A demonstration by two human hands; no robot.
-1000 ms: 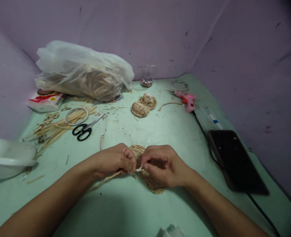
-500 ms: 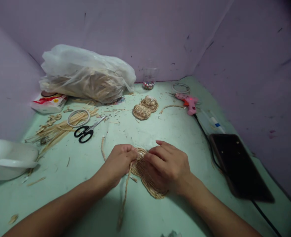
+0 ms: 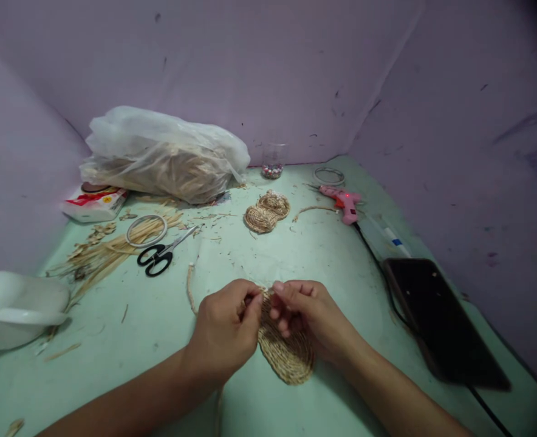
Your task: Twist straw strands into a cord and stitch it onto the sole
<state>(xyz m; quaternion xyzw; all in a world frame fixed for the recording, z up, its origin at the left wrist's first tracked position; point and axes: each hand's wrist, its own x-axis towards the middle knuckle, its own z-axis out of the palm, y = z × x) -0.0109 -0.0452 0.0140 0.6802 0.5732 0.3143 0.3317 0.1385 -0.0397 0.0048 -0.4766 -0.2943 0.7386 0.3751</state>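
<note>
A coiled, braided straw piece (image 3: pixel 289 359), shaped like a small shoe sole, lies between my hands. My left hand (image 3: pixel 226 328) is closed in a pinch at its upper left edge, on the braided straw cord (image 3: pixel 218 413), whose free part passes beneath my wrist. At the upper right edge of the piece, my right hand (image 3: pixel 311 314) has thumb and forefinger pressed together and the other fingers curled. What that pinch holds, if anything, is too small to make out. A short cord length (image 3: pixel 191 288) sticks out beyond my left hand.
Behind my hands lies another coiled straw piece (image 3: pixel 267 212). Black-handled scissors (image 3: pixel 159 258), straw strips (image 3: pixel 102 255) and a white jug (image 3: pixel 17 309) are at left. A pink glue gun (image 3: pixel 348 203) and a dark tablet-like device (image 3: pixel 441 321) are at right. A plastic bag (image 3: pixel 168 158) and bead jar (image 3: pixel 273 167) stand behind.
My right hand has turned so that its thumb and fingertips show at the piece's top edge. My left hand has rolled over the hanging cord. The view has tilted up slightly.
</note>
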